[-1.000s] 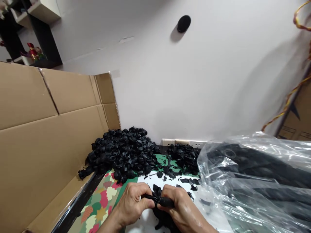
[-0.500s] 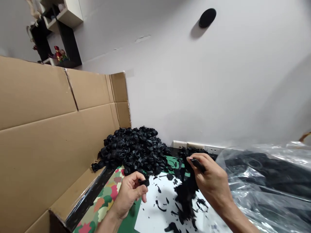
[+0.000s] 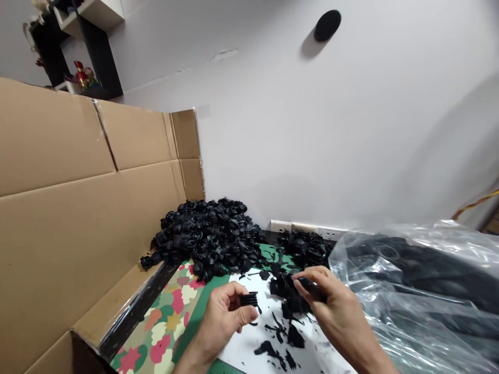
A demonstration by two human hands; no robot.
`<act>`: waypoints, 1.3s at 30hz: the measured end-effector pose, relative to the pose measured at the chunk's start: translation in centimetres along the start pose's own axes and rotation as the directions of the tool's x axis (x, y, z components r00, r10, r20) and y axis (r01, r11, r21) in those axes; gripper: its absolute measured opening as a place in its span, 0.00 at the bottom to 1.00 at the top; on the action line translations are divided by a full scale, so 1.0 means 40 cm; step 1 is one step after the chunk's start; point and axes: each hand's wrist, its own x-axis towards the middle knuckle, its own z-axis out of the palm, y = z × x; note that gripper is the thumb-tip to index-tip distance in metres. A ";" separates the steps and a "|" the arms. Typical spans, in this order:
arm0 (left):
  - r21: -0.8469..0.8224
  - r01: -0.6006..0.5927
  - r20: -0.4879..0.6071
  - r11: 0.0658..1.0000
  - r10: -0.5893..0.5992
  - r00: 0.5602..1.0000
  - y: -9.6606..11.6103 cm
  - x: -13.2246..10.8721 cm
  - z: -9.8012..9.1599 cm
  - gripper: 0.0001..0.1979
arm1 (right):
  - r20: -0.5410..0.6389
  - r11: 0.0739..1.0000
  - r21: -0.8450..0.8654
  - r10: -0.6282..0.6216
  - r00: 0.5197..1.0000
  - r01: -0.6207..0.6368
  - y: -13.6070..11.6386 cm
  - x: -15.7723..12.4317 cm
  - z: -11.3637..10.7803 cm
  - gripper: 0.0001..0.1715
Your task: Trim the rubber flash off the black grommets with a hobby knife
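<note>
My left hand (image 3: 228, 314) pinches a small ribbed black rubber part (image 3: 248, 298) between thumb and fingers, above a white sheet (image 3: 244, 343). To its right, my right hand (image 3: 331, 298) is closed round a dark, slim object (image 3: 313, 289), mostly hidden by the fingers. The two hands are apart. Black scraps (image 3: 294, 336) lie scattered on the sheet between and below them. Behind my left hand rises a large heap of similar black rubber parts (image 3: 214, 236). A smaller pile of black scraps (image 3: 306, 246) sits behind my right hand.
Tall cardboard (image 3: 58, 228) walls off the left side. A clear plastic bag (image 3: 421, 291) with dark contents bulges at the right. Under the sheet are a green mat (image 3: 195, 327) and a patterned cover (image 3: 167, 322). Power sockets (image 3: 304, 228) line the wall's foot.
My left hand has moved right with the ribbed part, closer to my right hand. The view has shifted slightly, and the scraps near my right hand lie differently.
</note>
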 end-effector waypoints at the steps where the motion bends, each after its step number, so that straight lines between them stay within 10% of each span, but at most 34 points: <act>1: -0.006 -0.004 -0.002 1.000 0.004 1.000 0.000 -0.001 0.004 0.19 | 0.005 0.999 0.035 0.022 1.000 -0.023 -0.005 -0.002 -0.006 0.14; 9: -0.311 0.203 0.194 0.928 -0.147 0.970 -0.050 -0.020 0.025 0.18 | 0.125 0.920 0.246 0.282 0.951 -0.305 -0.021 -0.013 -0.030 0.14; 19: -0.552 0.382 0.295 0.741 -0.254 0.921 -0.064 -0.039 0.068 0.13 | 0.418 0.848 0.438 0.102 0.903 -0.299 -0.045 -0.074 0.025 0.12; 24: -0.321 0.325 0.086 0.890 -0.314 0.945 -0.066 -0.035 0.081 0.14 | 0.397 0.811 0.452 0.191 0.898 -0.372 -0.036 -0.082 0.041 0.13; 27: 0.034 0.080 -0.123 0.996 -0.075 0.990 -0.073 -0.039 0.083 0.16 | 0.372 0.788 0.446 0.268 0.888 -0.425 -0.025 -0.084 0.053 0.12; 31: 0.305 -0.098 -0.124 0.947 0.142 0.982 -0.072 -0.043 0.089 0.19 | 0.367 0.731 0.507 0.297 0.882 -0.457 -0.019 -0.087 0.065 0.12; 39: 0.069 0.023 -0.235 0.997 -0.006 0.972 -0.059 -0.025 0.093 0.16 | 0.412 0.696 0.507 0.323 0.852 -0.509 -0.017 -0.090 0.066 0.13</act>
